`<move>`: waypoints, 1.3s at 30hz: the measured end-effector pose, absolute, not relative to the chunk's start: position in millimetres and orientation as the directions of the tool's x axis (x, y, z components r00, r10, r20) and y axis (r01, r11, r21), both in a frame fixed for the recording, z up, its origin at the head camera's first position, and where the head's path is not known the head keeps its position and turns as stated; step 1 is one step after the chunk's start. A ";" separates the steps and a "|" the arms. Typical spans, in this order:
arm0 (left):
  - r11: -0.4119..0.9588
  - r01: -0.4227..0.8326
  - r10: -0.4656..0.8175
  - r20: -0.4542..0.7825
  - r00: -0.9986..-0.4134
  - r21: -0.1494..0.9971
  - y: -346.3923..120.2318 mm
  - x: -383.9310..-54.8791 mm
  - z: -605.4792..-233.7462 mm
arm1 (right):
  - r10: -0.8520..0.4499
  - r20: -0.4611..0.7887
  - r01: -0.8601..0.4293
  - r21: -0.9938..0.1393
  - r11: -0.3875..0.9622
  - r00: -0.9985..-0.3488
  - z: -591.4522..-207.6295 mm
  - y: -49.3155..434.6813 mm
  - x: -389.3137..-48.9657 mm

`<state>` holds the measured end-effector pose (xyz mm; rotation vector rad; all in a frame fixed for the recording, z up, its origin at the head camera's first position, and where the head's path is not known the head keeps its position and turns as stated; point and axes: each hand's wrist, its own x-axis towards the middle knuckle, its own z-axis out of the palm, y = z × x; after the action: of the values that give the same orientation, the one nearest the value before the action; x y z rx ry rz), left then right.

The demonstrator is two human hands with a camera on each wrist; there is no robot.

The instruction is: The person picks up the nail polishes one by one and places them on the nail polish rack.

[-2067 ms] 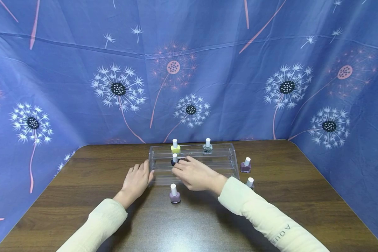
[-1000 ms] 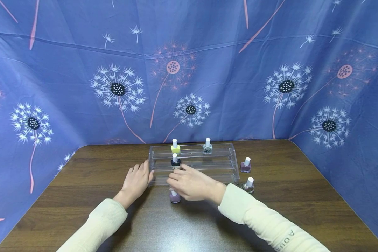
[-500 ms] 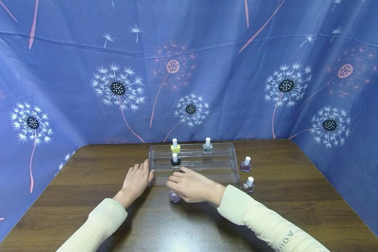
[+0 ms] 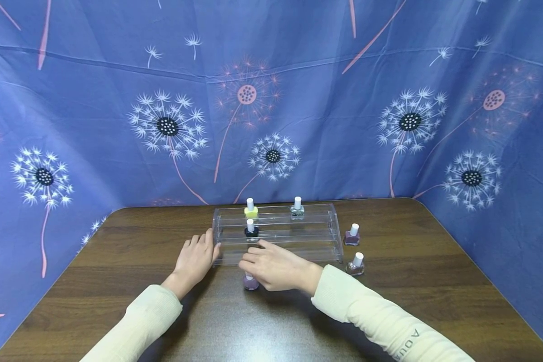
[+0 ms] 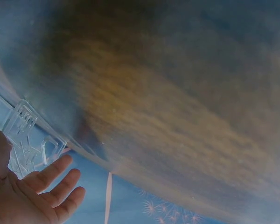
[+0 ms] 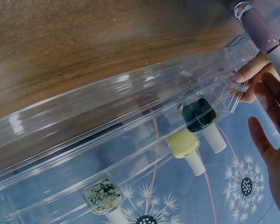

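Note:
My left hand [image 4: 194,259] lies at the left end of a clear tiered rack [image 4: 294,235], thumb against its side panel and fingers extended. In the left wrist view its fingers [image 5: 60,186] look fairly straight. The right hand [image 4: 276,264] is in front of the rack, fingertips around the white cap of a lilac nail polish bottle [image 4: 251,283] standing on the table; the hand hides most of the cap. The right wrist view shows this lilac bottle [image 6: 256,28] with its cap at the fingers. On the rack stand a yellow bottle [image 4: 251,213], a glitter bottle [image 4: 297,213] and a black bottle [image 4: 251,232].
Right of the rack, a dark purple polish bottle [image 4: 351,238] and a brownish glitter bottle [image 4: 355,267] stand on the wooden table [image 4: 412,301]. A blue curtain [image 4: 335,110] with dandelion prints hangs behind and beside the table.
My right hand has left the black bottle on the rack's middle tier and come forward to the lilac bottle's cap, staying there this last half second. The left hand has stayed put.

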<state>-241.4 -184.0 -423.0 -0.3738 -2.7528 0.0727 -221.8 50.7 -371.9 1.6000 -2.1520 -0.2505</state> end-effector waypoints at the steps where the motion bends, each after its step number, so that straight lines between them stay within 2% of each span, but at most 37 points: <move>1: 0.964 0.246 0.265 0.341 -0.902 -0.099 -183.9 -241.5 -423.1 | -0.943 0.240 -0.862 0.401 0.311 -0.229 -372.0 50.6 -221.9; 12: 0.965 0.248 0.264 0.333 -0.905 -0.090 -183.8 -240.7 -422.5 | -0.941 0.228 -0.881 0.350 0.318 -0.249 -370.8 48.7 -222.5; 27: 0.965 0.248 0.264 0.341 -0.902 -0.090 -183.3 -240.2 -421.9 | -0.941 0.203 -0.882 0.339 0.328 -0.271 -368.4 48.1 -222.3; 39: 0.963 0.251 0.268 0.362 -0.893 -0.093 -184.0 -240.4 -423.0 | -0.939 0.230 -0.873 0.360 0.328 -0.257 -366.0 50.8 -225.6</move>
<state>-240.4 -184.0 -423.0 -0.3753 -2.7343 0.0617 -225.6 50.8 -366.0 1.6019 -2.1999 -0.2224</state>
